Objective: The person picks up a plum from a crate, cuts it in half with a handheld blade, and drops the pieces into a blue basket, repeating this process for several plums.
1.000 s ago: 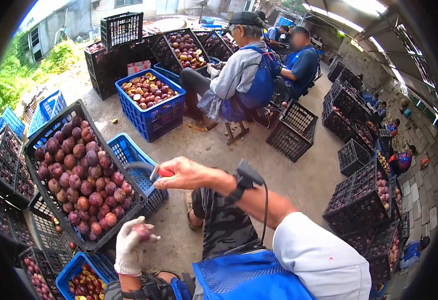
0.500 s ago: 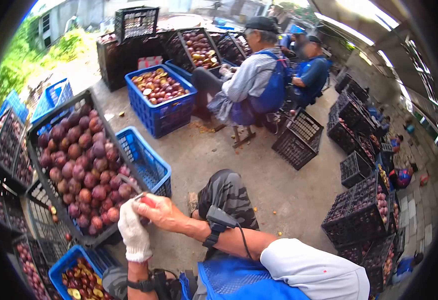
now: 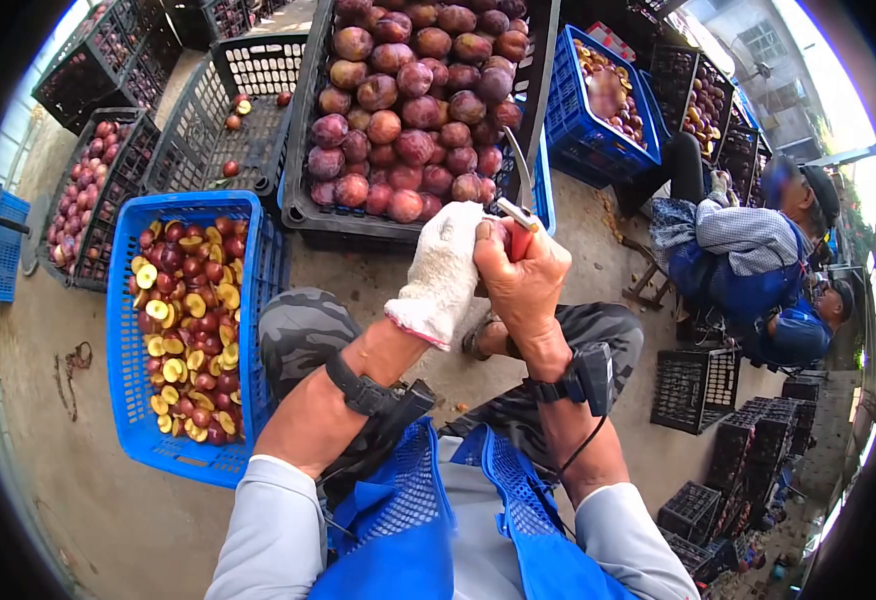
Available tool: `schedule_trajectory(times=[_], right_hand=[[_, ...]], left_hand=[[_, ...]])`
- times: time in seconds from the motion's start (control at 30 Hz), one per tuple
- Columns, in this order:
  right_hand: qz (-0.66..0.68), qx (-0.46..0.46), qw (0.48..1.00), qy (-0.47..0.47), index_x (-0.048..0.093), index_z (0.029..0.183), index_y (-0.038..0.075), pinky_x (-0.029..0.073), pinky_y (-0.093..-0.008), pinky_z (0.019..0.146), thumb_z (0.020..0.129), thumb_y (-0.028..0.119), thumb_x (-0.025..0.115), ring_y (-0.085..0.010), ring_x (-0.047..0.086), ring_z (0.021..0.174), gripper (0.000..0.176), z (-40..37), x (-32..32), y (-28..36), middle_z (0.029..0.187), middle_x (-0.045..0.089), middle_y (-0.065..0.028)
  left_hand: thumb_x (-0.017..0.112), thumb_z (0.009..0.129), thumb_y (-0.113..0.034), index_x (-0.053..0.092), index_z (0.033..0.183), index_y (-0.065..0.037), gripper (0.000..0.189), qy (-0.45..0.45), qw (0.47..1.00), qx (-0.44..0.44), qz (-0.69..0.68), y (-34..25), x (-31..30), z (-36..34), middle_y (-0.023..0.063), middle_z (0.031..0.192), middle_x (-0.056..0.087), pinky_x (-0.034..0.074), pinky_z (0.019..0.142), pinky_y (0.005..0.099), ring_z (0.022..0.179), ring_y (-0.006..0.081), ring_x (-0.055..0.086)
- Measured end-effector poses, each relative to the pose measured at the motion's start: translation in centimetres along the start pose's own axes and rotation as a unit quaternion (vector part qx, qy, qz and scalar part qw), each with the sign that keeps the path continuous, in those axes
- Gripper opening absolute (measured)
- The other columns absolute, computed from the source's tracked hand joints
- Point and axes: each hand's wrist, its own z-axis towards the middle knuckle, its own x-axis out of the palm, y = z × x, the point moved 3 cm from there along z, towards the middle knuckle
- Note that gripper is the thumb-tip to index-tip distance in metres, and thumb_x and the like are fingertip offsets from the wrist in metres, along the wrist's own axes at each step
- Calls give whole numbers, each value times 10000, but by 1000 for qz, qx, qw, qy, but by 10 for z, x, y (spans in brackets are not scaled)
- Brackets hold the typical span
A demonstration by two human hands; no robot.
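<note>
My left hand (image 3: 441,262), in a white knitted glove, is closed and meets my right hand in front of the plum crate. What its fingers hold is hidden; only a small reddish patch shows between the hands. Bare, my right hand (image 3: 526,275) wraps round the red handle of a curved knife (image 3: 524,180), its thin blade pointing up. Just beyond both hands stands a black crate (image 3: 303,215) heaped with whole plums (image 3: 413,110). To the left is a blue crate (image 3: 118,330) of cut plums (image 3: 193,330), yellow flesh showing on many.
A black crate (image 3: 173,160) with a few plums stands at the upper left, beside another crate of plums (image 3: 88,190). A blue crate (image 3: 598,160) is at the upper right. Two co-workers (image 3: 748,240) sit to the right, near a black crate (image 3: 696,390).
My view has swung to the left and down, bringing the crate of cut plums fully into sight. My hands stay together, and the knife remains in my right hand.
</note>
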Motion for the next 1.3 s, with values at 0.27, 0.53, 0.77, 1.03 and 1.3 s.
schedule_trajectory(times=[0.27, 0.53, 0.77, 1.03, 1.3], right_hand=[[520, 419, 726, 168, 645, 863, 71, 340, -263, 340, 1019, 474, 449, -107, 414, 342, 475, 7, 6, -26, 583, 596, -62], [281, 366, 852, 247, 678, 883, 68, 314, -239, 312, 1025, 454, 534, -80, 424, 340, 436, 25, 41, -18, 667, 666, -75], [177, 55, 947, 261, 696, 862, 49, 396, -305, 474, 956, 411, 636, -96, 487, 501, 379, 189, 164, 79, 629, 593, -19], [-282, 5, 934, 222, 676, 926, 45, 550, -469, 777, 806, 518, 755, -396, 712, 873, 494, 186, 160, -31, 916, 725, -221], [188, 158, 913, 326, 674, 947, 28, 474, -244, 672, 892, 318, 785, -59, 535, 771, 315, 109, 122, 0, 839, 618, 47]], left_hand=[[497, 1016, -415, 660, 969, -121, 339, 56, 665, -419, -615, 4, -15, 5, 5, 773, 660, 461, 482, 276, 580, 122, 615], [502, 1024, -448, 607, 1099, 6, 472, -312, 646, -143, -681, 17, -164, -17, 148, 955, 711, 577, 837, 470, 871, 250, 715], [551, 1008, -415, 562, 1237, 5, 478, -355, 687, -233, -590, 28, -176, -41, 176, 1016, 701, 567, 840, 494, 725, 267, 668], [490, 1043, -397, 566, 1271, -21, 446, -317, 685, -266, -600, 25, -169, -23, 151, 943, 713, 590, 759, 489, 615, 239, 652], [548, 1035, -354, 340, 1549, -124, 601, -181, 774, -311, -521, 13, -125, -4, 161, 1197, 595, 620, 729, 409, 745, 225, 691]])
